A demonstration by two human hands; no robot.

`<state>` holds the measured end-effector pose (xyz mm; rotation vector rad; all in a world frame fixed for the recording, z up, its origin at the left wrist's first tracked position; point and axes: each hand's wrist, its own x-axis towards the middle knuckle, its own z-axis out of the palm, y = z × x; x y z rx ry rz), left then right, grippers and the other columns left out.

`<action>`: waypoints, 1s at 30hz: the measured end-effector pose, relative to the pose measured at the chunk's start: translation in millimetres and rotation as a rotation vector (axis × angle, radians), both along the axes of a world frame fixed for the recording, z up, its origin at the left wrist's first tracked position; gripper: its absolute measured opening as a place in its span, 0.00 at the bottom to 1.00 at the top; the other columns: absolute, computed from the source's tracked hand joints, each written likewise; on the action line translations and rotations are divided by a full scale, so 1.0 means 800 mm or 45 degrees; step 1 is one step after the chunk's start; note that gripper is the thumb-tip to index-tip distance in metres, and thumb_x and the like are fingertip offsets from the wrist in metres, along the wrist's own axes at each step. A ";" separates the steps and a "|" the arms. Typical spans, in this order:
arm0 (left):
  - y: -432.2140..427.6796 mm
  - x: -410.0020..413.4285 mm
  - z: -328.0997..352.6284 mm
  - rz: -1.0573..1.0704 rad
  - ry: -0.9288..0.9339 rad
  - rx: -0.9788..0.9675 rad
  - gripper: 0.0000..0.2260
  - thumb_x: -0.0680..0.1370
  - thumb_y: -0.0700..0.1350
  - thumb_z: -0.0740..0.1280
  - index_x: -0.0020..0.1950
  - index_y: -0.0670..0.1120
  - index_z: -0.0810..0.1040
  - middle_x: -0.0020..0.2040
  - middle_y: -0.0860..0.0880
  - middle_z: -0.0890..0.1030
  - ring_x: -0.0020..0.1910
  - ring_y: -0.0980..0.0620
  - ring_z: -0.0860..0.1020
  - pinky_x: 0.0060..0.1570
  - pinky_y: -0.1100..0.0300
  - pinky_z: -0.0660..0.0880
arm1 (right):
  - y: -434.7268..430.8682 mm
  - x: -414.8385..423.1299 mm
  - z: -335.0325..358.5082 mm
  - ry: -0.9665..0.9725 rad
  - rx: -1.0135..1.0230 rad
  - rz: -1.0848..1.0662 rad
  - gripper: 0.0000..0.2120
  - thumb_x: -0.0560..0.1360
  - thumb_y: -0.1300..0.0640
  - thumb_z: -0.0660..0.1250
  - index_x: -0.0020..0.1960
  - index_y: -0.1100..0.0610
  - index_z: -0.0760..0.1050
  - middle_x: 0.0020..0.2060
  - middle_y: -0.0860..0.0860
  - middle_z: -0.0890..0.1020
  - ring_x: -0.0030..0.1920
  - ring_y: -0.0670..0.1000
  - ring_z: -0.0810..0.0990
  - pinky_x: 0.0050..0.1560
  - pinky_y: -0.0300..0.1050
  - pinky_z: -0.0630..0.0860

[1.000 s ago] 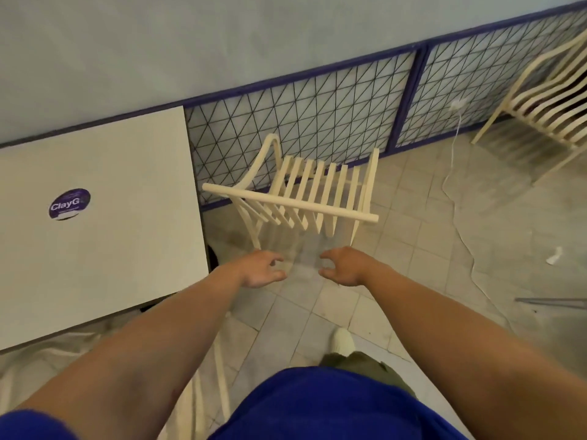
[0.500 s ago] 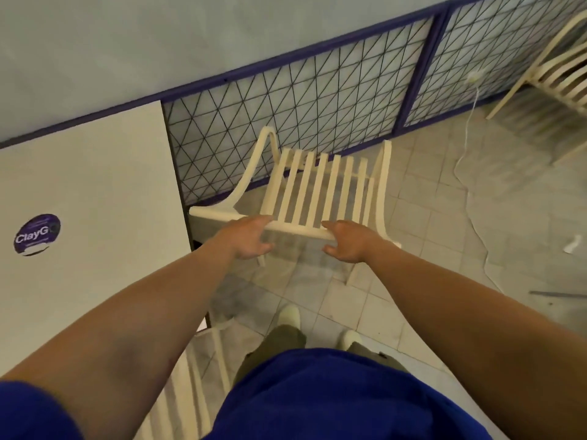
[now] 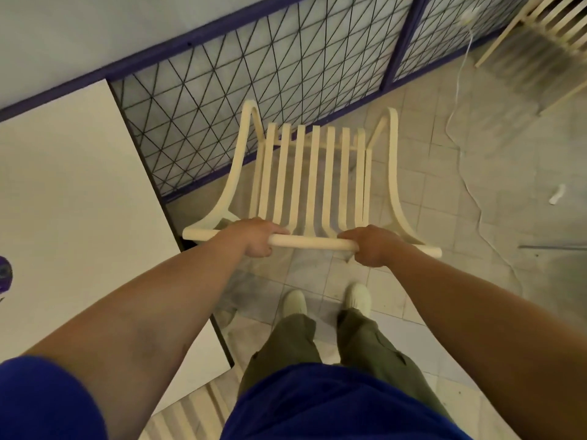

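Head view: my shoes (image 3: 295,301) stand on the floor (image 3: 413,192), just behind the chair (image 3: 313,173). My left hand (image 3: 257,238) and right hand (image 3: 371,246) grip its top rail (image 3: 313,243), fingers (image 3: 276,230) clenched round it, hands a little apart. The chair sits beside the white surface (image 3: 79,201) on my left, with the mesh panel (image 3: 254,81) beyond it.

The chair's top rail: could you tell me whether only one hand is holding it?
No, the left hand and the right hand both grip the chair's top rail.

dim, soft light; sharp, edges bowed
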<state>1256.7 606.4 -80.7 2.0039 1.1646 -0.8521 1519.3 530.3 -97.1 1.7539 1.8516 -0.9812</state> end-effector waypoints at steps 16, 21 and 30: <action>0.004 0.005 -0.020 -0.024 0.041 -0.005 0.37 0.77 0.36 0.64 0.77 0.68 0.58 0.52 0.51 0.73 0.43 0.52 0.73 0.46 0.56 0.73 | 0.002 0.008 -0.011 -0.023 0.008 0.062 0.34 0.76 0.62 0.67 0.76 0.40 0.61 0.58 0.50 0.77 0.48 0.49 0.75 0.56 0.47 0.77; -0.017 0.028 -0.007 0.032 0.074 0.005 0.36 0.79 0.34 0.63 0.77 0.67 0.59 0.61 0.47 0.75 0.46 0.51 0.73 0.47 0.57 0.71 | 0.001 0.034 -0.008 0.000 -0.024 0.116 0.35 0.75 0.63 0.67 0.76 0.41 0.60 0.59 0.51 0.76 0.47 0.49 0.73 0.54 0.46 0.74; -0.070 0.092 -0.007 0.234 0.044 -0.031 0.34 0.81 0.35 0.61 0.78 0.65 0.57 0.61 0.48 0.73 0.50 0.48 0.74 0.50 0.56 0.72 | 0.006 0.107 -0.004 -0.006 -0.053 0.301 0.35 0.75 0.62 0.66 0.76 0.40 0.61 0.60 0.52 0.75 0.54 0.53 0.78 0.58 0.49 0.76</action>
